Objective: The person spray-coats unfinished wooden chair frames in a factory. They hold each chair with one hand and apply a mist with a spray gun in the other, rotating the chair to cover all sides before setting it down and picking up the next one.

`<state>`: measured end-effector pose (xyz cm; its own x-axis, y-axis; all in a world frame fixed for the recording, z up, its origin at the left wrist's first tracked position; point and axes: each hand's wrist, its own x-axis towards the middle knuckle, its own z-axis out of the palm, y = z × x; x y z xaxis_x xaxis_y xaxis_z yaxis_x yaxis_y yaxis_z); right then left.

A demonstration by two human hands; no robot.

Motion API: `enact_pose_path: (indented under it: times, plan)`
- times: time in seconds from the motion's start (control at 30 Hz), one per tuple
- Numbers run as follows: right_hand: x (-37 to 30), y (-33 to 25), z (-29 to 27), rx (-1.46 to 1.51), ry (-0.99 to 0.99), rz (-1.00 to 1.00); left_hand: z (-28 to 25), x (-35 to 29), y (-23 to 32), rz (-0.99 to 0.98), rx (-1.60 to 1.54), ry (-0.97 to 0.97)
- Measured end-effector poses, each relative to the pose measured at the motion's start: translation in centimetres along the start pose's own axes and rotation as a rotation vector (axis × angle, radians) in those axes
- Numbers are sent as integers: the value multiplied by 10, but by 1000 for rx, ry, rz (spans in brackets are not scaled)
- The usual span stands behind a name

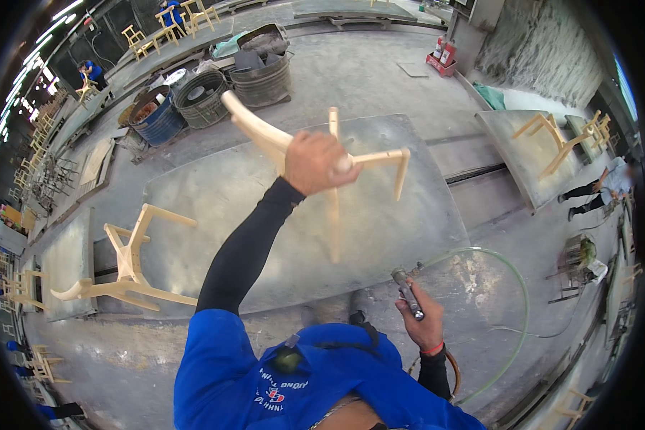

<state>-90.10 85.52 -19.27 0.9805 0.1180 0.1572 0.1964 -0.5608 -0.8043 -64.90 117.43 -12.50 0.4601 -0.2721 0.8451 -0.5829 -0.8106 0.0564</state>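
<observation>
Left hand [312,163] clamped on the chair frame [262,133] at twelve o'clock, right hand [424,324] closed around the hose tool [408,292] at four, positioning seems in hand, next needing steady aim.

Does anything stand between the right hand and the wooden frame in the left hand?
Apart from the metal tool in the right hand, nothing visible stands between that hand and the wooden frame; the green hose loops off rightward.
</observation>
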Motion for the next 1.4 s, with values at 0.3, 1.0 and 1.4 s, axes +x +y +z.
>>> enact_pose_path:
  times: [0.3,1.0,1.4]
  plan:
    - [0,-47,-38,284,144,-121,-28,-39,-81,-586,-976,117]
    - [-10,-16,-48,249,-78,108,21,-37,31,-471,-49,34]
    - [3,-6,-34,360,-17,185,-36,-84,-18,-406,-271,140]
